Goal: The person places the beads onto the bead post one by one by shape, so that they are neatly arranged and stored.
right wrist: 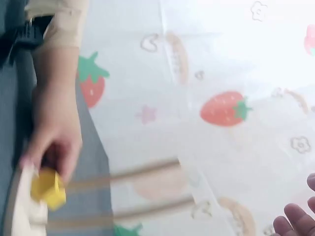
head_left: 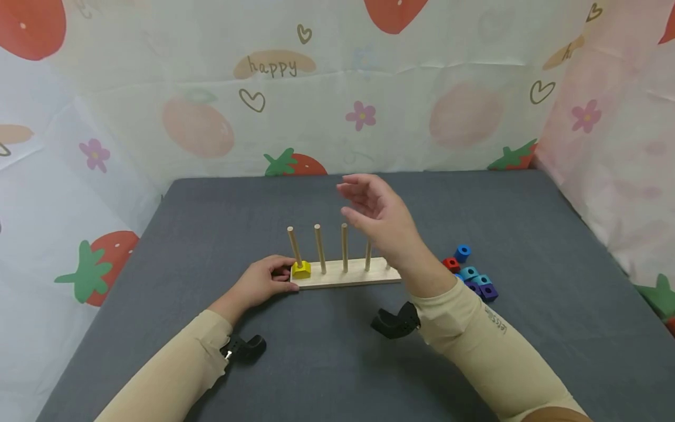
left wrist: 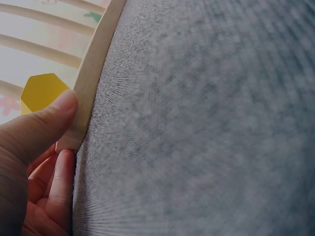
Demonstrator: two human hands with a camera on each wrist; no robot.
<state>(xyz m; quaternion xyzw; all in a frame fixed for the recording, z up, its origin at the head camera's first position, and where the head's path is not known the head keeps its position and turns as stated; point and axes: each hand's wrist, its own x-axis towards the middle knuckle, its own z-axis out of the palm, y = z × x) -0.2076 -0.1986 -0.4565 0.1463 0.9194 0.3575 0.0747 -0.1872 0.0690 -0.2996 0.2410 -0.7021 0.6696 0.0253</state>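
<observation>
A wooden peg board [head_left: 358, 278] with several upright pegs lies on the grey cloth in the head view. A yellow six-sided block [head_left: 301, 271] sits at the bottom of its leftmost peg. My left hand [head_left: 263, 275] grips the board's left end; the left wrist view shows the thumb on the front edge by the yellow block [left wrist: 45, 92] and fingers at the end. Raised above the board's right half, my right hand [head_left: 390, 225] holds nothing, its fingers loosely bent and thumb apart. Its forearm hides the board's right end.
Right of the board is a group of small blocks: a blue block [head_left: 462, 253], a red block [head_left: 451, 264], turquoise ones [head_left: 469, 273] and purple ones [head_left: 488, 292]. My right forearm partly covers them. Behind the table hangs a printed cloth [head_left: 401, 88].
</observation>
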